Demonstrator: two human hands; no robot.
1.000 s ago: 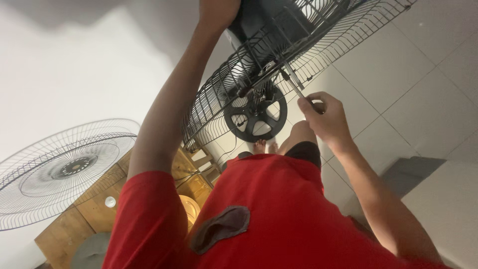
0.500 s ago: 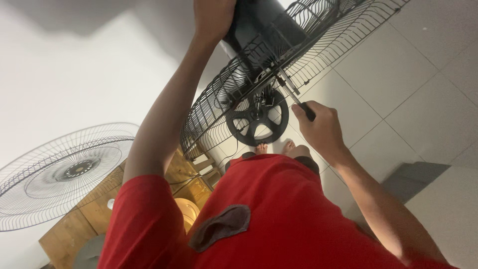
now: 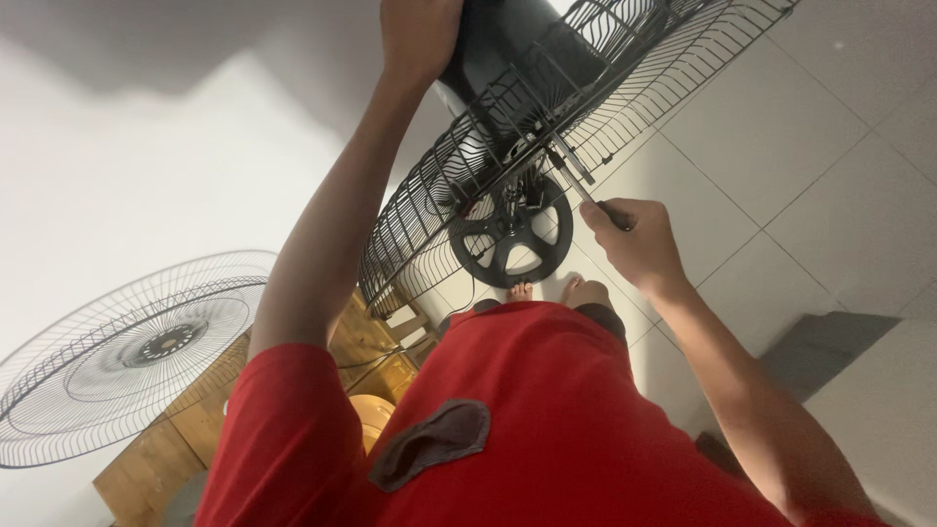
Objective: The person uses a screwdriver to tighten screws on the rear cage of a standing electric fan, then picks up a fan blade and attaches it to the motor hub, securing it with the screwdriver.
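Against the fan guard point(image 3: 508, 146), my left hand point(image 3: 420, 34) grips the black motor housing point(image 3: 508, 44) — my right hand point(image 3: 634, 239) closes on a screwdriver point(image 3: 586, 190), tip at the hub; another grille point(image 3: 127, 351) lies well left.

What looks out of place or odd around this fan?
A loose front fan grille lies apart at the left, over a wooden table. The fan's rear grille has no front cover; the left hand steadies the motor housing while the right hand holds a screwdriver.

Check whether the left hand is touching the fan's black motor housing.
Touching. The head view shows the left hand pressed against the side of the black motor housing behind the rear fan guard, with no gap visible.
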